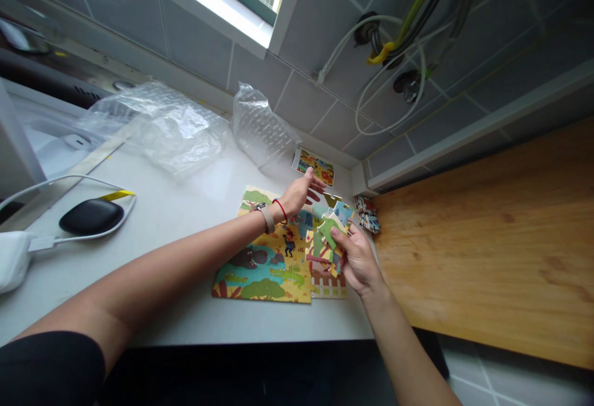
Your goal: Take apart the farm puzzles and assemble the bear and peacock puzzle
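A partly joined jigsaw puzzle (262,276) with a colourful animal scene lies flat on the white table. My left hand (299,197) is over its upper part, fingers stretched out and apart, holding nothing I can see. My right hand (361,262) grips several jigsaw pieces (328,236) in an overlapping bunch, thumb on top, above the puzzle's right side. Just beyond the bunch is a dark olive piece (332,199); whether it lies on the table cannot be told. The held pieces and my left hand hide part of the puzzle.
A small picture card (315,166) lies beyond my left hand. More pieces (367,214) are piled by the wooden board (482,239) on the right. Crumpled clear plastic (171,127) and a bubble-wrap bag (260,124) lie at the back. A black oval device (91,216) and white cable are left.
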